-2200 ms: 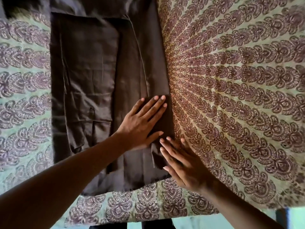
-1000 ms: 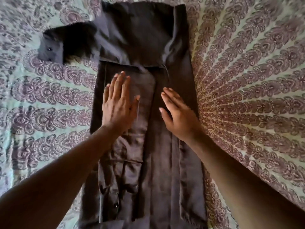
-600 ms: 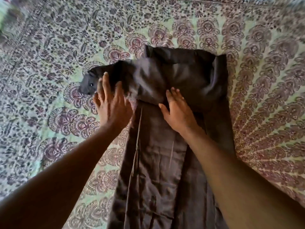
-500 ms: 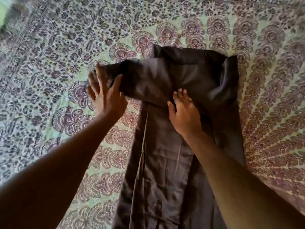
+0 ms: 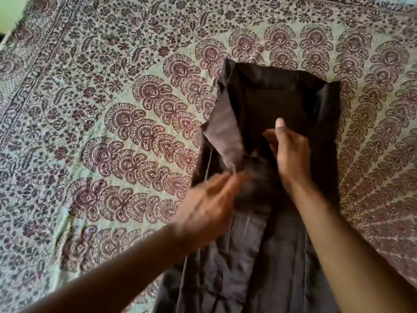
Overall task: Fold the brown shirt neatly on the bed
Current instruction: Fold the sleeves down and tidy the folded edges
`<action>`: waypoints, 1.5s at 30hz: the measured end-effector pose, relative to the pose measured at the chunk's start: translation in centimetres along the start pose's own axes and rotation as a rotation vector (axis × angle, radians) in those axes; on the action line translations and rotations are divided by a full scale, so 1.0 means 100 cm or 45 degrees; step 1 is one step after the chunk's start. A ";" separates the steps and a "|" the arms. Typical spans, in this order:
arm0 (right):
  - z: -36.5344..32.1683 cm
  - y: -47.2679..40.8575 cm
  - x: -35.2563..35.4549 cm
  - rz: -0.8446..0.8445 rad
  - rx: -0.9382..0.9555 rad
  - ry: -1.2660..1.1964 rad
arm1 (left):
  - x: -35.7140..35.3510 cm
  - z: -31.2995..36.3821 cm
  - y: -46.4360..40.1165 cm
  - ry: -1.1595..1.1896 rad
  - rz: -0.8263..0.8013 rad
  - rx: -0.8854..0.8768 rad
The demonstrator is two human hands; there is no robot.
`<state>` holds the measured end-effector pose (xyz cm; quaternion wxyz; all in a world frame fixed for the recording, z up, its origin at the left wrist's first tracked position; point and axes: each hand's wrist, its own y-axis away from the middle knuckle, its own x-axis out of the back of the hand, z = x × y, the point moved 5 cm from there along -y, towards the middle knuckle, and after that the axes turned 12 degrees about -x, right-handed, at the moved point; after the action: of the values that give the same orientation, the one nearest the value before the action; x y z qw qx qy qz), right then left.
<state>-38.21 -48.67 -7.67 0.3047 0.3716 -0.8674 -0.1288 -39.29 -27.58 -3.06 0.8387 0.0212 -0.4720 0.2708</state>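
The brown shirt (image 5: 291,105) lies as a long narrow strip on the patterned bed sheet (image 5: 112,132), collar end at the far side. Its left sleeve (image 5: 223,136) is lifted and folded inward over the body. My left hand (image 5: 209,206) is blurred; its fingertips pinch the sleeve's lower end. My right hand (image 5: 291,152) rests on the shirt's middle just right of the sleeve, thumb raised and fingers pressing the cloth.
The bed sheet, green with maroon fan and flower prints, stretches wide to the left and far side. A strip of bright green wall (image 5: 11,10) shows at the top left corner, past the bed's edge.
The sleeve that stuck out to the left has been pulled in over the shirt by my left hand. My right hand stayed on the shirt's middle. The view shifted up the shirt.
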 end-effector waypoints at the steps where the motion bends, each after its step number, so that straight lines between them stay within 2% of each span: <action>1: 0.004 0.005 0.008 -0.055 -0.082 -0.040 | -0.013 0.017 0.009 0.005 -0.116 -0.080; 4: 0.013 0.033 0.026 -0.341 -0.157 0.121 | -0.050 0.056 0.035 -0.037 -0.386 -0.241; 7: 0.033 0.064 0.042 -0.477 -0.132 0.132 | -0.073 0.094 0.051 -0.136 -0.439 -0.452; 9: 0.055 0.069 0.055 -0.314 -0.048 0.204 | -0.080 0.112 0.057 -0.176 -0.440 -0.560; 12: 0.080 0.082 0.086 -0.114 -0.051 0.106 | -0.088 0.138 0.066 -0.239 -0.531 -0.653; 14: 0.093 0.093 0.106 0.037 -0.068 0.075 | -0.092 0.148 0.075 -0.224 -0.573 -0.626; 17: 0.115 0.112 0.125 0.174 -0.132 0.266 | -0.100 0.161 0.089 -0.189 -0.664 -0.579; 23: 0.151 0.145 0.127 -0.227 -0.453 0.456 | -0.123 0.183 0.126 -0.289 -0.830 -0.585; 25: 0.165 0.151 0.130 -0.233 -0.516 0.466 | -0.131 0.186 0.131 -0.251 -0.916 -0.516; 27: 0.174 0.159 0.136 -0.168 -0.499 0.430 | -0.136 0.189 0.136 -0.087 -1.094 -0.311; 28: 0.177 0.162 0.139 -0.142 -0.478 0.413 | -0.135 0.191 0.135 -0.015 -1.115 -0.199; 31: 0.180 0.176 0.143 -0.169 -0.433 0.399 | -0.120 0.187 0.125 0.059 -0.778 0.078; 33: 0.190 0.184 0.144 -0.204 -0.475 0.410 | -0.114 0.175 0.121 -0.056 -0.558 0.181; 35: 0.201 0.191 0.145 -0.230 -0.490 0.430 | -0.111 0.161 0.116 -0.222 -0.537 0.269; 37: 0.211 0.200 0.145 -0.290 -0.561 0.379 | -0.111 0.150 0.113 -0.227 -0.604 0.457; 40: 0.223 0.210 0.144 -0.357 -0.624 0.291 | -0.110 0.141 0.114 -0.108 -0.482 0.673; 45: 0.235 0.219 0.146 -0.385 -0.605 0.202 | -0.101 0.121 0.111 0.135 -0.333 0.759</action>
<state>-73.16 -44.17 -9.83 0.4276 0.4238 -0.7210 -0.3430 -58.10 -26.01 -6.94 0.8466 0.3119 -0.3211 0.2878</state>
